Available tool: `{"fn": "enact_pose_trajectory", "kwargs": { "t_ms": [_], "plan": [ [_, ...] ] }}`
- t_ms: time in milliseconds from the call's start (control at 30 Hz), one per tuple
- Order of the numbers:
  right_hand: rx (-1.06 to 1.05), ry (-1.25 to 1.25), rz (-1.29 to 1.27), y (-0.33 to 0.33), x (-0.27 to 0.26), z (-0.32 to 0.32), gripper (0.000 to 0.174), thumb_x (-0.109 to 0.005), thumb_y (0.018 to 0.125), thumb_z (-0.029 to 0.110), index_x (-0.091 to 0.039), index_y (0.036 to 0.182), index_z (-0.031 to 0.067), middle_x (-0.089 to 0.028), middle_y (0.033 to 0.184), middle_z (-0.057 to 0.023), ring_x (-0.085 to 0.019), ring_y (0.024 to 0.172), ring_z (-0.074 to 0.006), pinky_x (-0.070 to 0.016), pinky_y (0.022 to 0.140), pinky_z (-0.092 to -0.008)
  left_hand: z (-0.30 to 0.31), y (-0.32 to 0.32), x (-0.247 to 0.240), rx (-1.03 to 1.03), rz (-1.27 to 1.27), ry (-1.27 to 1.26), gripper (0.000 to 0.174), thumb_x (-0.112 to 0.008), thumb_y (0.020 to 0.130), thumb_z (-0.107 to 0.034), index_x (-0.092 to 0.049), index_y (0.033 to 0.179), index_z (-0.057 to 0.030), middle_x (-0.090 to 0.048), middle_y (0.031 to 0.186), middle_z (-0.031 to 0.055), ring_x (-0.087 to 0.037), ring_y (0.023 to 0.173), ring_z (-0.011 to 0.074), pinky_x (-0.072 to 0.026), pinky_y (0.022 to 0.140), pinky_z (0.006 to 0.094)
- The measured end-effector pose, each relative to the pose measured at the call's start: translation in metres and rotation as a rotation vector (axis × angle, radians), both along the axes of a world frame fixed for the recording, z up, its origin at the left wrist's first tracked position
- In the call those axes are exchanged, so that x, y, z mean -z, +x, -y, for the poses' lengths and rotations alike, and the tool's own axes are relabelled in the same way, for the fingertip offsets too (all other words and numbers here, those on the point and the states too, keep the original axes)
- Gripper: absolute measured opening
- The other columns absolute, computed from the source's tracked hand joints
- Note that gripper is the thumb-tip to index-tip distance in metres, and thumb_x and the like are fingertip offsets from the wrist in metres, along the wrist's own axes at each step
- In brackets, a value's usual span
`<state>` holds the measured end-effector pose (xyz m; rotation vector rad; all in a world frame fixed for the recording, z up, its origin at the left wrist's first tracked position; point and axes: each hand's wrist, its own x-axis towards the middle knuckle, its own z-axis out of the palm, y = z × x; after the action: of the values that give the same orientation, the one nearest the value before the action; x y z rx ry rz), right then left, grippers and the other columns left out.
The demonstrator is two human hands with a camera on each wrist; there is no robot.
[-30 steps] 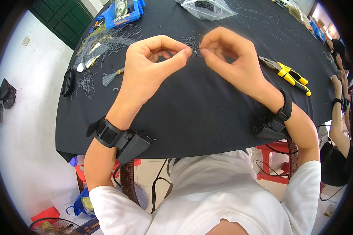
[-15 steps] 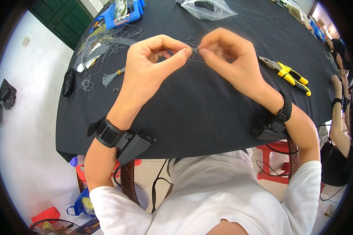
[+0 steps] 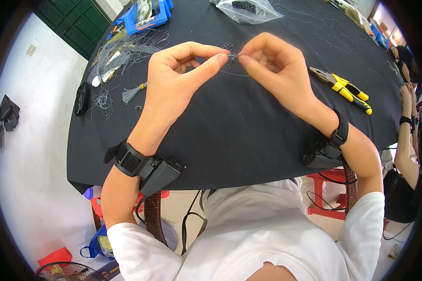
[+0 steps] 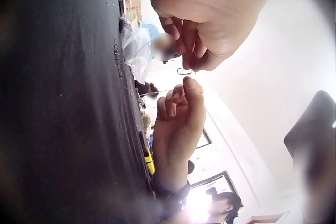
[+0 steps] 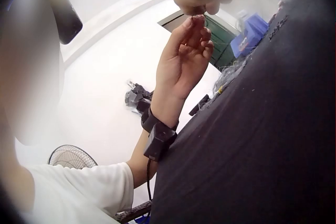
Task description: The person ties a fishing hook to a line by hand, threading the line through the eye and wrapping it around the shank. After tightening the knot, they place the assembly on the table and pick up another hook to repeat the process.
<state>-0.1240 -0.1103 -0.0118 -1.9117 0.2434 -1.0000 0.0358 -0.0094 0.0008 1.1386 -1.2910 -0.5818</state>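
A small dark hook (image 4: 184,71) shows at the fingertips of the left hand (image 3: 176,77), whose thumb and index finger pinch it. Facing it, the right hand (image 3: 281,72) has thumb and index finger together on a thin clear line (image 3: 237,74), which curves below the fingertips in the head view. A narrow gap separates the two hands, both raised above the black table. Behind the fingertips lies a small heap of dark hooks (image 3: 227,46). How the line meets the hook is too small to tell.
Yellow-black pliers (image 3: 347,90) lie right of the right hand. Leftward are a tied line bundle (image 3: 134,92), tangled line (image 3: 126,50), a black case (image 3: 81,98) and a blue tray (image 3: 147,21). A clear bag (image 3: 248,10) lies at the back; another person's arm (image 3: 404,140) is far right.
The left hand has shifted slightly left, and its fingertips a little away from the body. The line's curve below the fingers has changed shape. The right hand is nearly still.
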Motion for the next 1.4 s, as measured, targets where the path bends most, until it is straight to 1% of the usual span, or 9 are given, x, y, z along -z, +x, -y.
{"fn": "enact_pose_trajectory", "kwargs": {
  "t_ms": [333,633,867,967,1067,1167,1200,1300,1400],
  "plan": [
    [-0.022,0.012,-0.019,0.002,0.004,0.005,0.010,-0.061,0.081,0.011,-0.059,0.086,0.0023,-0.053,0.066,0.0045,-0.040,0.054,0.0014,-0.0326,0.049,-0.0156,0.001,-0.001,0.001,0.022,0.004,-0.019,0.010,-0.065,0.076,-0.004,-0.066,0.085,0.0008,-0.065,0.082,0.0039,-0.055,0.072,0.0058,-0.0411,0.070,0.0198],
    [-0.222,0.632,-0.213,0.000,0.005,-0.004,0.015,-0.061,0.081,0.018,-0.060,0.089,0.0048,-0.060,0.074,-0.0019,-0.052,0.062,-0.0047,-0.0393,0.057,-0.0168,0.001,-0.001,0.000,0.036,-0.005,0.012,0.011,-0.065,0.077,-0.005,-0.065,0.086,0.0019,-0.064,0.082,0.0047,-0.055,0.076,0.0073,-0.0430,0.072,0.0211],
    [-0.321,0.628,-0.308,-0.003,-0.005,-0.011,0.011,-0.059,0.080,0.015,-0.060,0.082,0.0036,-0.059,0.072,-0.0027,-0.052,0.062,-0.0050,-0.0395,0.056,-0.0174,0.001,0.001,0.001,0.021,-0.050,0.042,0.013,-0.065,0.078,-0.005,-0.064,0.088,0.0030,-0.064,0.082,0.0051,-0.056,0.074,0.0067,-0.0455,0.068,0.0187],
    [-0.280,0.453,-0.251,-0.004,-0.012,-0.014,0.010,-0.059,0.080,0.013,-0.059,0.080,0.0023,-0.059,0.072,-0.0016,-0.051,0.060,-0.0043,-0.0390,0.054,-0.0169,0.001,0.002,0.001,0.011,-0.082,0.053,0.013,-0.064,0.079,-0.005,-0.064,0.090,0.0034,-0.064,0.082,0.0054,-0.058,0.073,0.0063,-0.0461,0.066,0.0172],
    [-0.118,0.137,-0.114,-0.004,-0.005,-0.008,0.007,-0.060,0.077,0.008,-0.057,0.078,0.0024,-0.058,0.070,0.0007,-0.049,0.057,-0.0036,-0.0371,0.050,-0.0177,0.001,0.002,0.000,-0.009,-0.091,0.052,0.013,-0.064,0.079,-0.004,-0.064,0.090,0.0036,-0.064,0.081,0.0053,-0.058,0.072,0.0061,-0.0461,0.066,0.0166],
    [0.066,-0.312,-0.122,-0.010,-0.018,-0.009,0.005,-0.059,0.078,0.002,-0.056,0.082,0.0023,-0.052,0.068,0.0030,-0.043,0.055,-0.0027,-0.0339,0.051,-0.0177,0.001,0.003,-0.001,-0.014,-0.076,0.048,0.013,-0.065,0.079,-0.004,-0.064,0.089,0.0036,-0.064,0.081,0.0049,-0.057,0.071,0.0057,-0.0454,0.065,0.0163],
    [0.119,-0.478,-0.100,-0.010,-0.019,-0.008,0.010,-0.061,0.074,0.000,-0.058,0.083,0.0038,-0.053,0.068,0.0020,-0.041,0.053,-0.0044,-0.0337,0.049,-0.0196,0.001,0.004,-0.001,-0.014,-0.069,0.050,0.013,-0.065,0.078,-0.004,-0.064,0.089,0.0036,-0.064,0.080,0.0049,-0.057,0.071,0.0055,-0.0452,0.064,0.0161],
    [0.166,-0.728,0.009,-0.008,-0.020,-0.006,0.014,-0.063,0.068,0.000,-0.054,0.079,0.0047,-0.050,0.065,-0.0044,-0.052,0.057,-0.0139,-0.0398,0.051,-0.0254,0.001,0.003,-0.001,-0.020,-0.044,0.037,0.013,-0.065,0.078,-0.004,-0.065,0.088,0.0030,-0.064,0.080,0.0043,-0.056,0.072,0.0055,-0.0443,0.065,0.0167],
    [0.180,-0.737,0.049,-0.007,-0.021,-0.008,0.016,-0.063,0.067,-0.002,-0.055,0.079,0.0051,-0.050,0.067,-0.0057,-0.052,0.059,-0.0178,-0.0420,0.053,-0.0275,0.001,0.002,-0.001,-0.033,0.028,0.010,0.011,-0.066,0.076,-0.004,-0.066,0.086,0.0021,-0.064,0.079,0.0037,-0.055,0.073,0.0060,-0.0436,0.068,0.0185]
  ]
}}
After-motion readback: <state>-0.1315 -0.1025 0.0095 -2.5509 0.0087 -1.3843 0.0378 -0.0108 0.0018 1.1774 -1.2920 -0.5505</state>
